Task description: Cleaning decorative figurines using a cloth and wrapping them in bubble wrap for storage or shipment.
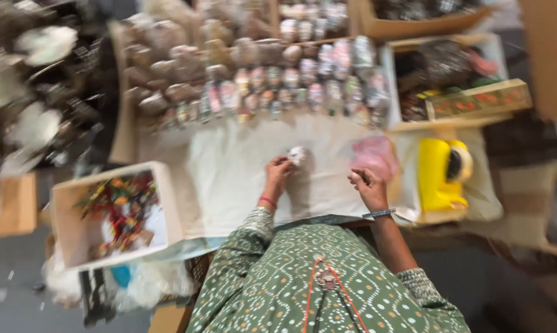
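The left hand point(278, 169) pinches a small whitish wrapped piece point(298, 154) between its fingertips, just above a pale cloth sheet point(229, 179) spread over the work surface. The blur hides what the piece is, and whether it rests on the sheet or is lifted clear of it. The right hand point(368, 185), at three o'clock from the left, is curled loosely with its fingers half closed; I cannot tell whether it holds anything, perhaps something thin.

At one o'clock from the right hand lies a crumpled pink plastic bag point(376, 157), and further out at three o'clock stands a yellow tape dispenser point(442, 172). Rows of small decorated packets point(303, 86) line up at twelve o'clock, well beyond both hands. At nine o'clock sits an open cardboard box point(65, 213) of bright red and green trimmings.

The grip on the piece looks light and made by fingertips only, so the piece could slip and roll on the sheet. A careless reach forward could also knock over the packed rows of packets.
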